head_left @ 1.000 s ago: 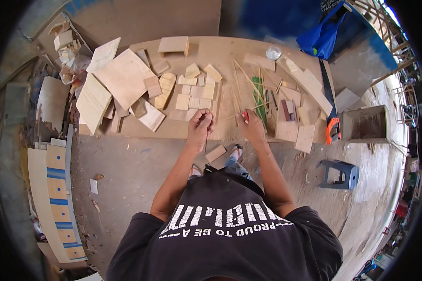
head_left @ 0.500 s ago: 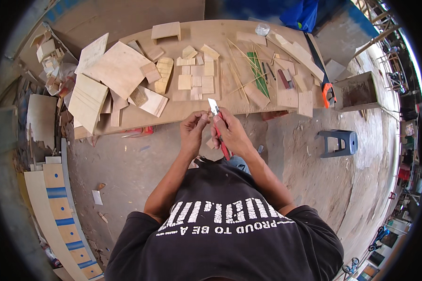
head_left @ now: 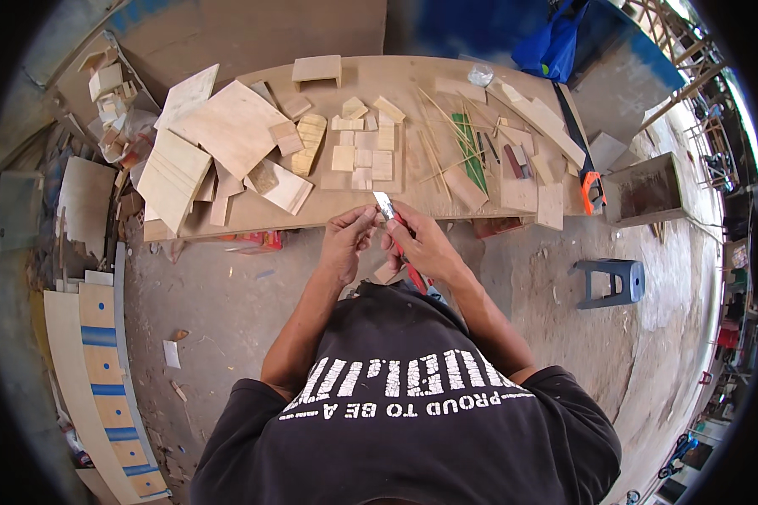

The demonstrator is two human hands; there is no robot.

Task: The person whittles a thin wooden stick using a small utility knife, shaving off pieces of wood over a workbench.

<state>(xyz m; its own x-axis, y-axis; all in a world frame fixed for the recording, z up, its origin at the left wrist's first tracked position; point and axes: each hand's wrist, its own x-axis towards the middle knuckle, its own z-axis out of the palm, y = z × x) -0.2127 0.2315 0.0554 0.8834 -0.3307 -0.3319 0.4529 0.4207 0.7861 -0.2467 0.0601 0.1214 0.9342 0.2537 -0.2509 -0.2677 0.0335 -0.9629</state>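
Head view: right hand (head_left: 425, 246) fingers wrapped round red cutter knife (head_left: 385, 204), blade out, near front edge of desk (head_left: 316, 203); left hand (head_left: 344, 246) fingers pinched just beside blade, can't tell if holding anything. Black T-shirt (head_left: 404, 450) has big white block lettering (head_left: 393, 381), upside down

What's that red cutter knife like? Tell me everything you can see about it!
The cutter knife is long and thin, with a red handle and a pale, slanted blade that looks like metal. The blade is out. The right hand grips the knife and hides part of it. It tilts, tip pointing away from the person and a bit left, in front of the wooden table. The left hand is close by; whether it touches the blade isn't clear.
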